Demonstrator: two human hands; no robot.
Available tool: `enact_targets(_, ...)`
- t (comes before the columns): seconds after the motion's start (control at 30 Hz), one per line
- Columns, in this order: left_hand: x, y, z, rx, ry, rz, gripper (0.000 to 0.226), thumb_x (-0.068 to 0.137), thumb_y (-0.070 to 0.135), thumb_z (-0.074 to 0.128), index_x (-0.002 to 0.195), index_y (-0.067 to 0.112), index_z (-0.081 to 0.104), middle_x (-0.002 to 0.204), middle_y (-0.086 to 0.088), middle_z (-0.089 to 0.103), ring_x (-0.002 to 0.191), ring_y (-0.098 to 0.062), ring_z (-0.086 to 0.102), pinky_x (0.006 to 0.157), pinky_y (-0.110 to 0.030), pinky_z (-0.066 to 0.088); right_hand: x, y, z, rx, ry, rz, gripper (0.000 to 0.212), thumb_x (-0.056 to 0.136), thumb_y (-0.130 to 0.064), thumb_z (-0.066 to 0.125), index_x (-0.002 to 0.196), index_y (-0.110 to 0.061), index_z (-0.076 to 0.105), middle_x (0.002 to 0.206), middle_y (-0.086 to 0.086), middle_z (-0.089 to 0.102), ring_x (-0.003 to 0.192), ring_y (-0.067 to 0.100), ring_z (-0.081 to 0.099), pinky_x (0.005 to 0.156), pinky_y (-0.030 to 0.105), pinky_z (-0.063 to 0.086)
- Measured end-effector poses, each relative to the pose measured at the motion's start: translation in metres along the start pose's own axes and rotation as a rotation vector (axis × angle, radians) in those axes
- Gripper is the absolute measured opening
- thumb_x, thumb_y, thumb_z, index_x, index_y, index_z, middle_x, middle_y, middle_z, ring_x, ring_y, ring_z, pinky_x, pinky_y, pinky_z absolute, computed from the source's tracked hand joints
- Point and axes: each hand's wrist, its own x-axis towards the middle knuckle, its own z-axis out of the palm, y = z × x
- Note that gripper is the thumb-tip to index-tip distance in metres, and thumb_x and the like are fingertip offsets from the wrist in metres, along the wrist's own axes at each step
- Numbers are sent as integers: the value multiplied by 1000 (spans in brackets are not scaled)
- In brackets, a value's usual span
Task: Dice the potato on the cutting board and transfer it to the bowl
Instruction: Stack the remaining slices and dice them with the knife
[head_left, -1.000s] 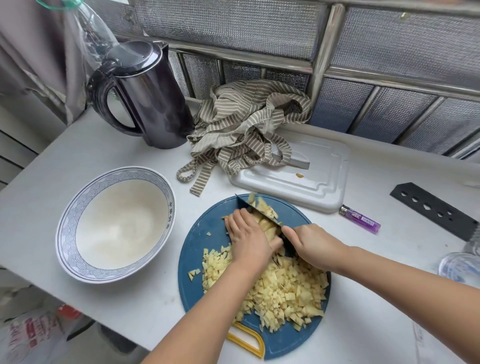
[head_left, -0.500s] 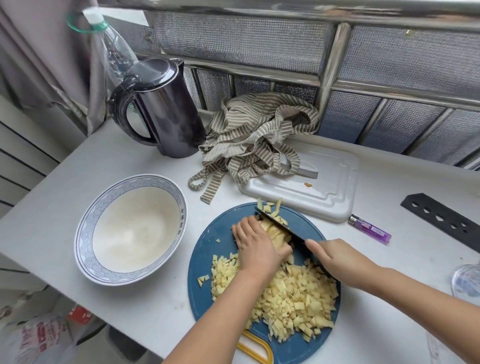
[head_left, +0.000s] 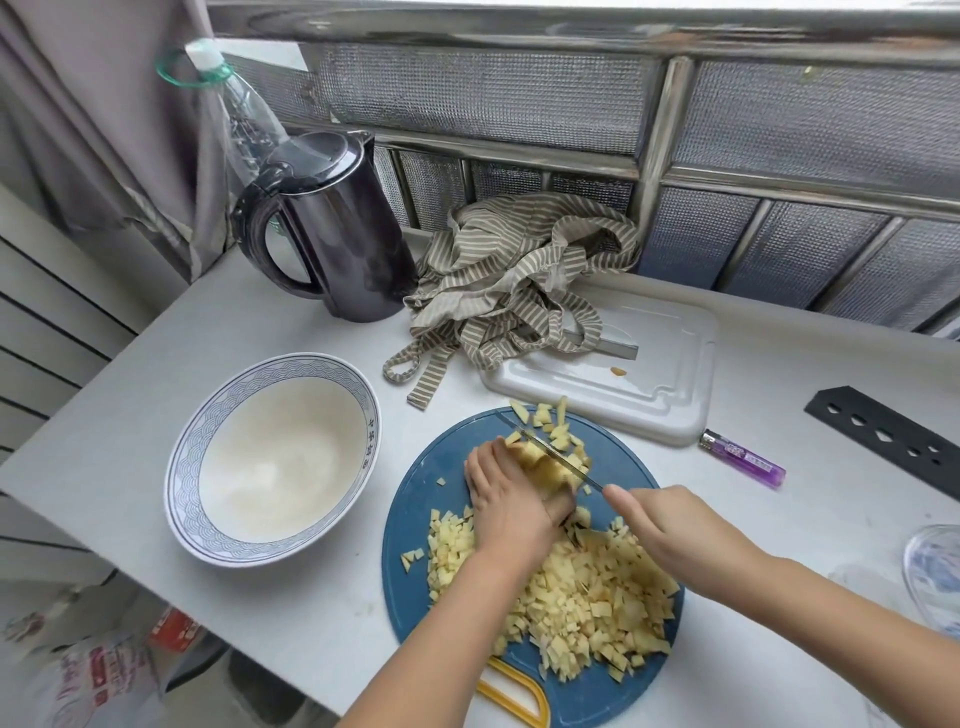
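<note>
— Where's the potato (head_left: 545, 464) now?

— On the round blue cutting board (head_left: 441, 462), toward its far side. The left hand (head_left: 511, 501) lies over the uncut piece, fingers curled down and pressing it to the board.

— And the knife (head_left: 556, 453)?

— Its blade runs slantwise across the far part of the board, edge down against the potato just beside the left fingertips. The right hand (head_left: 670, 535) has the handle, fingers wrapped shut around it, forefinger stretched out along the top toward the blade.

— Much cut already?

— A big heap of diced potato (head_left: 587, 608) covers the near half of the board, under and between the two wrists. A few loose bits lie past the blade at the board's far edge, and a couple nearer the left rim.

— The bowl (head_left: 182, 467)?

— Left of the board, close by but not touching. White inside, blue pattern round the rim, nothing in it.

— What else is about?

— Beyond the board, a white board (head_left: 670, 364) with a striped cloth (head_left: 509, 291) heaped on its far left corner. A dark kettle (head_left: 343, 244) stands behind the bowl. To the board's right, a purple lighter (head_left: 742, 457), just past the white board's corner.
</note>
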Motion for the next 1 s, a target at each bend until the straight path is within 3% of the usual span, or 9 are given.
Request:
enact_targets(0.1, 0, 2, -3, 62, -17, 14, 107, 86, 72, 36, 149, 0, -11, 157, -16, -7, 146, -32, -14, 119, -42, -4, 3, -1, 4, 7, -19, 36, 55, 101, -50, 20, 64, -11, 35, 61, 4, 40, 55, 15, 36, 58, 26, 33)
enact_targets(0.23, 1, 4, -5, 125, -54, -1, 108, 83, 73, 26, 148, -4, -12, 157, -20, -7, 146, -35, -13, 119, -42, -3, 8, -3, -2, 62, -95, 98, 54, 100, -53, 20, 67, -12, 34, 62, 4, 38, 52, 14, 33, 54, 26, 32)
enact_targets(0.37, 3, 3, -4, 166, -71, 4, 97, 95, 62, 33, 147, -6, -14, 157, -22, -9, 146, -37, -13, 119, -43, -3, 18, -4, -21, 187, -211, 159, 54, 101, -52, 25, 69, -11, 41, 57, 8, 46, 38, 16, 38, 40, 21, 37)
enact_targets(0.5, 4, 4, -4, 190, -82, 9, 93, 97, 58, 32, 147, -7, -14, 157, -23, -9, 146, -37, -12, 118, -43, -4, 23, 0, -25, 254, -303, 164, 56, 101, -54, 25, 64, -13, 39, 49, 4, 41, 36, 16, 34, 38, 20, 34)
enact_targets(0.67, 5, 3, -3, 192, -70, 17, 90, 98, 55, 31, 147, -8, -12, 157, -24, -6, 146, -37, -10, 118, -43, -4, 26, 6, -13, 204, -259, 148, 58, 101, -53, 23, 63, -11, 38, 48, 4, 39, 36, 13, 35, 41, 19, 36)
enact_targets(0.77, 6, 3, -3, 217, -80, 15, 90, 98, 55, 29, 146, -9, -14, 157, -25, -7, 146, -38, -10, 118, -43, -5, 32, 2, -3, 118, -196, 125, 55, 102, -50, 21, 61, -14, 31, 53, 0, 32, 39, 8, 29, 51, 23, 33)
enact_targets(0.87, 5, 4, -3, 235, -92, 12, 89, 99, 53, 27, 146, -9, -15, 157, -25, -9, 146, -38, -11, 118, -43, -8, 38, -2, 6, 69, -160, 101, 53, 103, -47, 20, 61, -15, 26, 57, 2, 29, 50, 14, 27, 58, 30, 30)
enact_targets(1.0, 4, 5, -5, 221, -97, -2, 87, 99, 52, 27, 146, -9, -15, 158, -23, -9, 146, -36, -10, 118, -42, -6, 44, -6, 10, 74, -130, 58, 54, 103, -45, 20, 60, -15, 26, 57, 3, 29, 52, 17, 28, 56, 28, 29)
